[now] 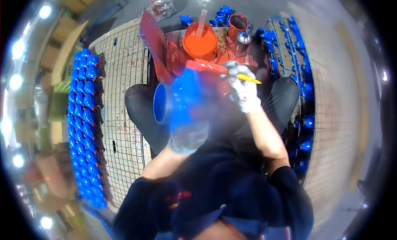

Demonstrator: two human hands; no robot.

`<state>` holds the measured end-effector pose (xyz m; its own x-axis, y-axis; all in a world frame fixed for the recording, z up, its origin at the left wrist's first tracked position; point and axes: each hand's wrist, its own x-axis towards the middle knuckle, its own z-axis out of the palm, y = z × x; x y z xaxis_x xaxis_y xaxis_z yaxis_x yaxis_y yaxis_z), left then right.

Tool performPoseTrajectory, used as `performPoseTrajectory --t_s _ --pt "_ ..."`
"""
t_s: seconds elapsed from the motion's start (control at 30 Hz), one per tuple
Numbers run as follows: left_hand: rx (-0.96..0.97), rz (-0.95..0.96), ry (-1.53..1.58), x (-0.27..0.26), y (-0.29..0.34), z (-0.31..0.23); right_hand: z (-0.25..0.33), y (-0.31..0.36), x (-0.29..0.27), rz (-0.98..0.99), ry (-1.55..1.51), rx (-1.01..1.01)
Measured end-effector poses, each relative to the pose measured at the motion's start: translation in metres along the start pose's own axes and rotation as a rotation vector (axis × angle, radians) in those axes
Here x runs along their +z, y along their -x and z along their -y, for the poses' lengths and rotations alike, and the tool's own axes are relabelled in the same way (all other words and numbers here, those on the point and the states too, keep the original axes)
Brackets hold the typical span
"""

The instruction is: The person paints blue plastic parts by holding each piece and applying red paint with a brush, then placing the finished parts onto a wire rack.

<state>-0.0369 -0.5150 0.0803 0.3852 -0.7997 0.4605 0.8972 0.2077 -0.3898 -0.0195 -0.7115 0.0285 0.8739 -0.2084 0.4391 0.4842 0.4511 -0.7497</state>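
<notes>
My left hand (189, 136), in a grey-white glove, is closed on the lower end of a blue hollow metal casting (184, 95). A wide round opening of the casting faces left, and motion blurs its right side. My right hand (244, 87), in a white glove, grips a paintbrush (248, 78) with a yellow handle. The brush's head and lower handle are coated in red paint. Its red end lies at the casting's upper end, where a reddish rim shows. Ahead of both hands is an orange-red paint bucket (199, 43) with a pale stick (202, 24) standing in it.
A red-stained can (237, 25) and a metal can (244, 38) stand right of the bucket. A red-smeared panel (153, 45) leans left of it. Blue castings (84, 112) line the left wire rack (120, 95); more hang along the right rack (308, 87). Several lie on the floor ahead.
</notes>
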Motion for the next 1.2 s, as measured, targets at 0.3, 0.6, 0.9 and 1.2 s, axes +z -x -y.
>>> performPoseTrajectory --t_s 0.3,0.6,0.9,1.2 --pt "0.496 -0.352 -0.767 0.024 0.005 -0.068 0.025 -0.058 -0.055 -0.184 0.553 0.085" --pt "0.571 -0.078 -0.384 0.077 -0.039 -0.118 -0.069 -0.112 -0.078 0.547 1.748 -0.183" --pt "0.734 -0.279 -0.880 0.071 0.002 -0.153 -0.085 -0.119 -0.073 0.741 1.893 -0.097" --pt "0.943 -0.791 -2.236 0.036 -0.004 -0.106 0.005 -0.107 -0.023 0.146 1.321 -0.826"
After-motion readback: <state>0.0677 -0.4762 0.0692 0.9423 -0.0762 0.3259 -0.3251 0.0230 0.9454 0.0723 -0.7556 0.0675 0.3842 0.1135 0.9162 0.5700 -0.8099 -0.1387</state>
